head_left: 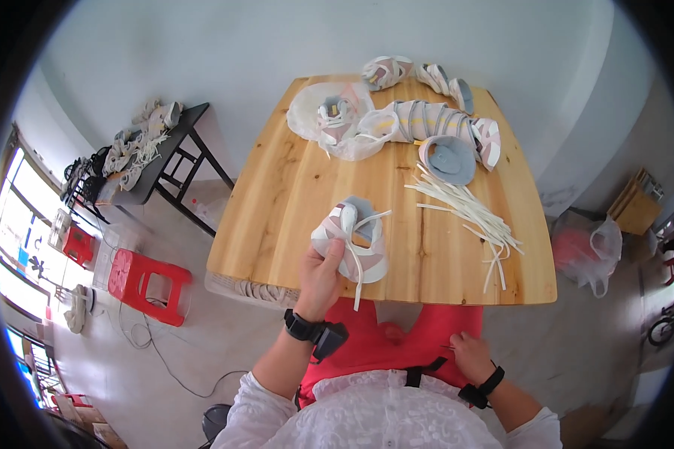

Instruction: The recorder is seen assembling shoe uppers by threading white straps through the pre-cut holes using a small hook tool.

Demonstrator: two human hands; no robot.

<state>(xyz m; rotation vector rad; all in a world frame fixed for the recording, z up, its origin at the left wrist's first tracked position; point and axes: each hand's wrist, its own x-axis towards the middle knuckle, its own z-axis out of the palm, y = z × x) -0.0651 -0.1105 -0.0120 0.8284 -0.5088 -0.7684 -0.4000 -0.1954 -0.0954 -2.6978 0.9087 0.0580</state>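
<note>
My left hand (322, 280) grips a pink and white shoe upper (373, 263) at the table's front edge, thumb on top and fingers underneath. Its grey lining shows at the opening. A white lace is threaded partly through it, one end hanging down over the front and the other sticking out to the right. My right hand (472, 357) rests low by my right thigh, fingers closed, with a thin dark tip poking out that is too small to name. Loose white laces (468, 206) lie in a bundle on the right of the table.
The wooden table (277, 224) also bears a row of nested shoe uppers (419, 120), a grey-lined upper (451, 159), a plastic bag with a laced upper (307, 112), and more uppers at the far edge. A red stool (146, 284) and a black side table (165, 161) stand left.
</note>
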